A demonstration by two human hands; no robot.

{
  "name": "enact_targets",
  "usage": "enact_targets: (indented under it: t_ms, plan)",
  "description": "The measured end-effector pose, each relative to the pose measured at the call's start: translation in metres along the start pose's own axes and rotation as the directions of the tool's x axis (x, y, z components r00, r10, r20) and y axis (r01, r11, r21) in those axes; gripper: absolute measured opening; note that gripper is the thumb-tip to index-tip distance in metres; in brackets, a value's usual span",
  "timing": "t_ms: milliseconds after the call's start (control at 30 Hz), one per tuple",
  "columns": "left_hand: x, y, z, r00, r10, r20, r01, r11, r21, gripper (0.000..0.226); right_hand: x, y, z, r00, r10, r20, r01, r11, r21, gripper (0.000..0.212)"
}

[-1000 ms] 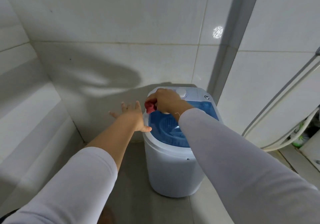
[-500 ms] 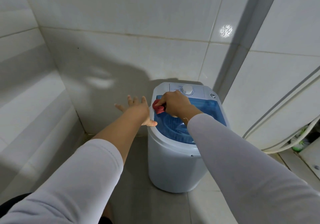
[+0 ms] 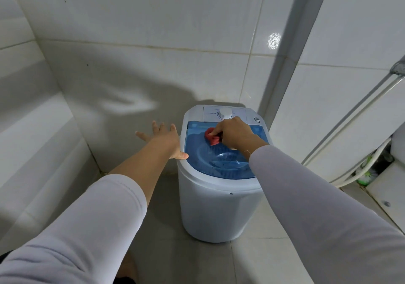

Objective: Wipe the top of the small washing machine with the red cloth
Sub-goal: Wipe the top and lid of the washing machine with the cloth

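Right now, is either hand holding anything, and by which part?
The right hand grips the bunched red cloth by its upper right side, against the blue lid. The left hand holds nothing.

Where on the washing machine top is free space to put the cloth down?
The near half of the blue lid is bare. The far half is crowded by the right hand with the red cloth; the left hand touches the left rim.

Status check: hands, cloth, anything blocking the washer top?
Right hand grips red cloth on blue lid. Left hand open, thumb on washer rim. Nothing blocking.
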State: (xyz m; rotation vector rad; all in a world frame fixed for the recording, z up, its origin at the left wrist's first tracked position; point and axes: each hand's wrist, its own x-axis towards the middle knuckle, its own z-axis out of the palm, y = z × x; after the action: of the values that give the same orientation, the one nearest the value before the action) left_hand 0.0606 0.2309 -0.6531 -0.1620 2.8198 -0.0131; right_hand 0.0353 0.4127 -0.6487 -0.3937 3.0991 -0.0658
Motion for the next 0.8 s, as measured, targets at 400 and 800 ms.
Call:
enact_targets:
  t_ms: [400, 800]
  plan:
    - [0.0, 0.002, 0.001, 1.0, -0.009, -0.025, 0.009, 1.0, 0.03, 0.108, -0.018, 0.04, -0.002, 0.997, 0.079, -0.003, -0.079, 0.997, 0.011, 0.04]
    - [-0.001, 0.006, 0.0, 0.999, -0.02, -0.038, 0.023, 0.997, 0.074, 0.108, -0.039, 0.086, 0.001, 0.976, 0.218, -0.01, -0.218, 0.976, 0.01, 0.039]
